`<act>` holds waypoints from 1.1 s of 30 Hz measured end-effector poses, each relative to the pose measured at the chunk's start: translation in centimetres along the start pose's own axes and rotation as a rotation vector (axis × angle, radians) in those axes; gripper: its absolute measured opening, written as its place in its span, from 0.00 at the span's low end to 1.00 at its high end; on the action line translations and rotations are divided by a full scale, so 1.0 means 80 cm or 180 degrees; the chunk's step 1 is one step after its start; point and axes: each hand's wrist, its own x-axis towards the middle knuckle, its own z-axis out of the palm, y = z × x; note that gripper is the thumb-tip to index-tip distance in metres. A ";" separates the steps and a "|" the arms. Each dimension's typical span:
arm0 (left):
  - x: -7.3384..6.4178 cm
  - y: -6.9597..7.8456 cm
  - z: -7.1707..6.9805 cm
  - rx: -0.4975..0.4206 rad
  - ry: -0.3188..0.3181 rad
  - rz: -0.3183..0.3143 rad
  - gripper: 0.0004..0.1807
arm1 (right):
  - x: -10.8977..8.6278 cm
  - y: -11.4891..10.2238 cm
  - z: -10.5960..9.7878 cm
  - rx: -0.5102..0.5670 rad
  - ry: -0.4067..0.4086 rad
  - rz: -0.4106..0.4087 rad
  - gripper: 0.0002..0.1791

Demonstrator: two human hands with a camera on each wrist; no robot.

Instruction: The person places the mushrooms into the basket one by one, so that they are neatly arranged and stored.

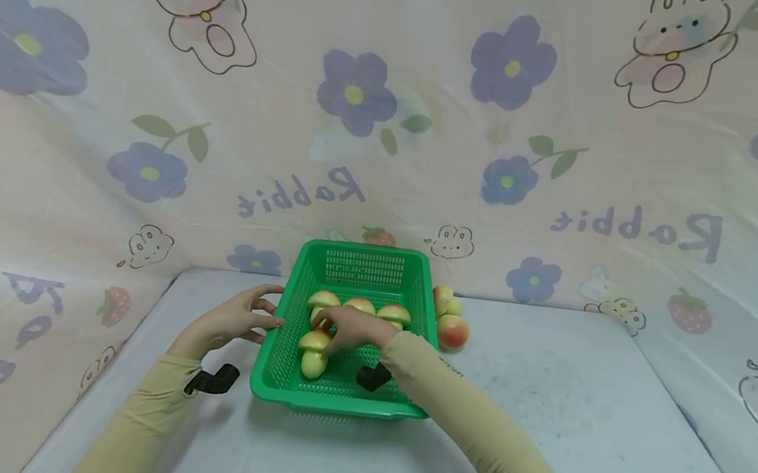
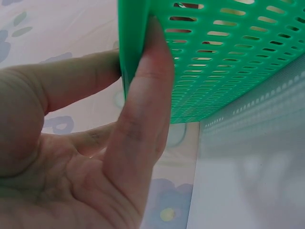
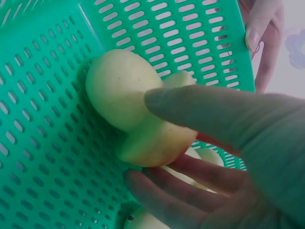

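Note:
A green perforated basket [image 1: 360, 404] stands on the table, with several toy mushrooms inside, their caps yellow and red. At the basket's left rim is my left hand [image 1: 232, 321]; thumb and fingers grip the rim from both sides in the left wrist view. My right hand [image 1: 360, 326] reaches into the basket and holds the front-left mushroom [image 3: 121, 90], thumb on its pale stem and fingers at its cap. That mushroom lies stem toward me in the head view. Behind it, a back-left mushroom [image 1: 324, 298] is partly covered by the right hand.
Two more mushrooms, a middle one [image 1: 360, 305] and a right one [image 1: 395, 315], sit in the same row inside. Outside the basket's right wall, more red-and-yellow mushrooms [image 1: 452, 332] lie on the white table [image 1: 541, 411]. A patterned curtain [image 1: 414, 178] hangs behind.

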 end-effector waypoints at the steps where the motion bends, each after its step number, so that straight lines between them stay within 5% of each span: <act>1: 0.000 0.000 0.000 0.0005 -0.0009 0.0005 0.40 | -0.001 0.000 -0.001 0.0003 -0.0003 0.0000 0.30; 18: 0.001 -0.002 -0.002 0.0006 -0.0015 -0.0006 0.40 | -0.011 0.009 -0.013 0.0227 0.0015 -0.0047 0.31; 33: 0.000 -0.002 -0.001 0.0017 -0.0009 0.0013 0.40 | -0.066 0.015 -0.057 0.0804 0.0024 -0.0453 0.32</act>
